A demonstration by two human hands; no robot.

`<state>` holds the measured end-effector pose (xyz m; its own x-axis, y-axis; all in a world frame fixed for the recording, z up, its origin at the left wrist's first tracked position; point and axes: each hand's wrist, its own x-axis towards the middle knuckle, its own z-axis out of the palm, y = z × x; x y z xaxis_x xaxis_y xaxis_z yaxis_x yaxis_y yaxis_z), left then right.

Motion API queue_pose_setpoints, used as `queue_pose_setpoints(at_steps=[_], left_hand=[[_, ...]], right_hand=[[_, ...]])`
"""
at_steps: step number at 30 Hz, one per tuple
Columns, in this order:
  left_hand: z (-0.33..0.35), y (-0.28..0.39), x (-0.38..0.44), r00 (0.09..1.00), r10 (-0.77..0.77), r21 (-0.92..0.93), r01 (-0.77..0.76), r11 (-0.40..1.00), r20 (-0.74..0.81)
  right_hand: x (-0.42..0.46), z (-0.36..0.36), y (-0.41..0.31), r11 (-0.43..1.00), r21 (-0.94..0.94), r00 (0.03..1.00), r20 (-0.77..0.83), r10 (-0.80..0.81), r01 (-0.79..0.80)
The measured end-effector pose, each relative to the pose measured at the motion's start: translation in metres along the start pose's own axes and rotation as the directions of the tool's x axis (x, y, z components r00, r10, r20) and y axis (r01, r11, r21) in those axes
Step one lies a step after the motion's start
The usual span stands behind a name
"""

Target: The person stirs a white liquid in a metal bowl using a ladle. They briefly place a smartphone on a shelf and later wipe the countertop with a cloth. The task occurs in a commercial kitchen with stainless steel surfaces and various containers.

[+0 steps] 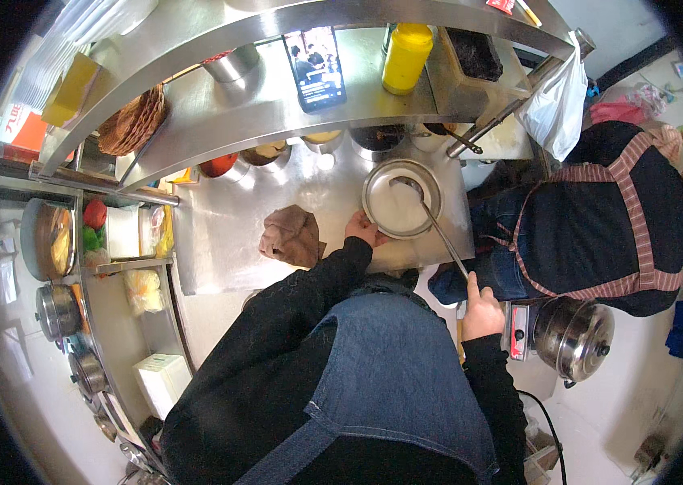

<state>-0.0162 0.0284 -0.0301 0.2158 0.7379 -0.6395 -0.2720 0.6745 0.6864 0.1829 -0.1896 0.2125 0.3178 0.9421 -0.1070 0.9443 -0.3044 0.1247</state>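
Note:
A round metal bowl [369,206] with white contents [394,205] stands near the right end of the steel counter. My left hand [364,229] is at the bowl's near left rim, fingers touching its outer side. In my right hand [482,310] is the long handle of a metal ladle [446,241], with the forefinger stretched along it. The ladle's head rests in the bowl, partly sunk in the white contents. A crumpled brown cloth [292,235] lies on the counter to the left of my left hand.
A co-worker [590,224] in a striped-strap apron stands close on the right. A steel shelf [244,121] overhangs the counter's back, holding a phone [315,73] and a yellow squeeze bottle [407,59]. Several containers, one with red contents [218,165], line up beneath. A lidded pot [575,339] stands at right.

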Motion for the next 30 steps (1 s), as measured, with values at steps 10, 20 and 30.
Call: queue_pose_setpoints(at_steps=[10,20,30], left_hand=[[-0.014,0.016,0.009,0.998,0.004,0.08,-0.009,0.997,0.064],[-0.013,0.046,0.013,0.994,-0.022,0.213,-0.002,0.977,0.11],[-0.03,0.056,0.046,0.988,0.026,0.304,-0.073,0.95,0.155]], right_hand=[[0.016,0.019,-0.007,0.97,0.242,0.992,0.119,-0.049,0.019],[0.0,0.009,0.011,0.937,0.344,0.973,0.189,-0.135,0.063],[-0.005,-0.044,0.04,0.991,0.116,0.946,0.307,-0.102,0.069]])
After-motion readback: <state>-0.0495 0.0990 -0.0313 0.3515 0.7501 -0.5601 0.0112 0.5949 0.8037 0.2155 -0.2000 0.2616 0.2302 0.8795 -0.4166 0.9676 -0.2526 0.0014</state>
